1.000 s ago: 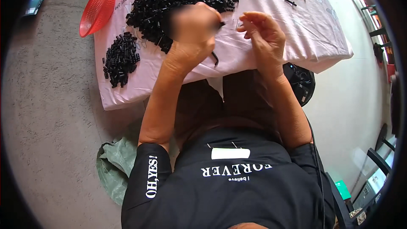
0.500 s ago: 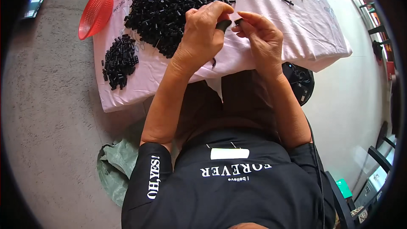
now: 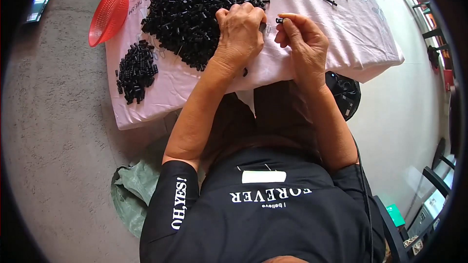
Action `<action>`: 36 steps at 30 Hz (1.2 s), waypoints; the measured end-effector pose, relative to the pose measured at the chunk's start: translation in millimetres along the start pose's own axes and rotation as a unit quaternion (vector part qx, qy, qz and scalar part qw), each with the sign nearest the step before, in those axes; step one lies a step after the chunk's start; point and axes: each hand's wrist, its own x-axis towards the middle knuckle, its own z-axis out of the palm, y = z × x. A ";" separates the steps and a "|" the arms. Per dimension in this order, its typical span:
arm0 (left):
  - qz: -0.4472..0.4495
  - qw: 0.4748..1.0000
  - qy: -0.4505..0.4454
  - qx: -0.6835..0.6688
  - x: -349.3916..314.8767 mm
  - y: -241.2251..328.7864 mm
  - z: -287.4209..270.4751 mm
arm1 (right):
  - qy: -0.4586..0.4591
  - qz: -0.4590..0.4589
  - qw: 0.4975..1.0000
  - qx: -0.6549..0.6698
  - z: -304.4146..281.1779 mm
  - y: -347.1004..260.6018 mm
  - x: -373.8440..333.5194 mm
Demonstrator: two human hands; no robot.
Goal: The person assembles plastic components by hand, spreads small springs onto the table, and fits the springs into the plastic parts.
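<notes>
While right hand [image 3: 308,41] pinches black part [image 3: 279,20] at upper centre, left hand [image 3: 241,31] curled nearly closed by pile's [image 3: 195,14] right edge, contents hidden, can't tell; light pinch, part's end exposed, probably best.

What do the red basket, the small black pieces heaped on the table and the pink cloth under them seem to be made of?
Red basket: probably plastic, slightly glossy, with a thin wall full of regular holes.
Black pieces: perhaps plastic or rubber; small highlights suggest some sheen, but I can't tell which.
Pink cloth: fabric, matte, showing soft wrinkles.
</notes>
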 end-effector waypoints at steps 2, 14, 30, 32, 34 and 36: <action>0.003 1.000 0.009 0.001 -0.8 -0.1 0.8 | -0.003 0.005 1.000 -0.003 -0.2 -1.2 -0.3; 0.018 0.991 0.054 -0.118 -7.7 19.3 -40.2 | -0.012 0.013 1.000 -0.008 -1.5 1.2 1.4; 0.057 0.997 -0.003 -0.057 -8.4 22.5 -55.8 | -0.051 0.008 0.998 -0.048 -1.7 0.0 1.1; 0.057 0.997 -0.005 -0.059 -8.2 21.4 -56.4 | -0.051 0.010 0.997 -0.049 -2.1 0.6 0.9; 0.059 0.996 -0.003 -0.061 -7.9 21.1 -55.8 | -0.051 0.012 0.997 -0.051 -2.8 1.0 0.8; 0.061 0.996 -0.001 -0.062 -7.8 21.1 -56.4 | -0.053 0.012 0.997 -0.050 -3.1 0.9 0.8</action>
